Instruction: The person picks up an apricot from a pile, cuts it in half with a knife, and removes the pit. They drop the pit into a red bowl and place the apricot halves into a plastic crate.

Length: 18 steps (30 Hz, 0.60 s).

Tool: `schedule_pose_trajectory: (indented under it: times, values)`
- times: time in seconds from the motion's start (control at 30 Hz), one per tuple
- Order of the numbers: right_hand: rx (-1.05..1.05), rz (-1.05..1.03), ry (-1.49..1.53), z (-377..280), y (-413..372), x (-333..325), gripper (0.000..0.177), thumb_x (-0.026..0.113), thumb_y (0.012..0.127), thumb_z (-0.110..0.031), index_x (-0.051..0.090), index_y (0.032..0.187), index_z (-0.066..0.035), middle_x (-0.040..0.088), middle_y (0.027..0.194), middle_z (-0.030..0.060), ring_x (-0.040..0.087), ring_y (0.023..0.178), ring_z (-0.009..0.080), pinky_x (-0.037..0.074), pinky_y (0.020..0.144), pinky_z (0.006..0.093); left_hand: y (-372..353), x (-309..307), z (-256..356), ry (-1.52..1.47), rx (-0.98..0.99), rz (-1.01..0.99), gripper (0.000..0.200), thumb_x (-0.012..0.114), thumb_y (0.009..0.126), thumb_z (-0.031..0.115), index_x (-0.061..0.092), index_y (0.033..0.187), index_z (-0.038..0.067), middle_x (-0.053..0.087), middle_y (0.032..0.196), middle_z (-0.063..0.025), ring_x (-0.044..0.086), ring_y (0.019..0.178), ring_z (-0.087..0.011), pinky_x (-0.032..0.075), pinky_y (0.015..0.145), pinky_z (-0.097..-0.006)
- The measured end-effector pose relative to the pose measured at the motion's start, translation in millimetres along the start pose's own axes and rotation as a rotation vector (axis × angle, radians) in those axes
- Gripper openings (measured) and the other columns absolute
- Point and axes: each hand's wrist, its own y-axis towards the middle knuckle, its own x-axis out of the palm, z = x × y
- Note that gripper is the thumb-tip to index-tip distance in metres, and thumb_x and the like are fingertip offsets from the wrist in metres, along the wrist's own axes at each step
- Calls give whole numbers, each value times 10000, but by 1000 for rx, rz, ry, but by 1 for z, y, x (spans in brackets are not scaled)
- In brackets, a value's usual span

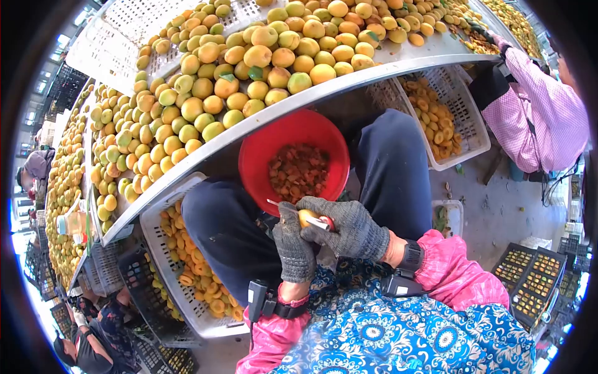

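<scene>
My left hand point(294, 243), in a grey knit glove, is closed around a yellow apricot point(306, 216) in front of my lap. From the other side my right hand point(356, 232), gloved the same way, grips a small tool with a red and whitish metal end point(322, 223), pressed close against the fruit. A thin pale tip point(273, 202) sticks out past the left fingers; what it belongs to is hidden. Just beyond both hands, a red bucket point(252, 165) sits between my knees, with brown apricot pits point(299, 171) at its bottom.
A metal-edged table point(274, 104) heaped with whole apricots point(258, 56) curves ahead. White crates of apricot halves stand left point(202, 274) and right point(434, 121) of my legs. A co-worker in a pink checked top point(532, 118) sits at right, near stacked black trays point(529, 274).
</scene>
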Motion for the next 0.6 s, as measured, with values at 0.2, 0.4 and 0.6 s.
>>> schedule_pose_trajectory:
  times: [0.2,0.4,0.6]
  values:
    - [110,169,247,14,4,26,382,660,854,-293,593,1143,-51,661,875,161,664,827,316,515,728,364,11,0,-7,-96,177,87,437,448,971,462,583,880,57,606,782,-34,585,676,-125,487,616,-276]
    - [321,236,420,24,12,38,340,661,867,-276,633,1090,-21,682,890,136,671,807,245,518,735,335,9,-11,-14,782,553,118,454,404,1000,381,558,765,24,540,621,8,522,580,-128,407,532,-309]
    - [496,82,835,28,15,15,408,570,933,-349,607,1136,3,668,922,51,609,817,80,498,706,216,15,-5,-7,-21,267,50,478,337,1009,378,606,942,-12,638,825,-61,603,726,-148,481,632,-279]
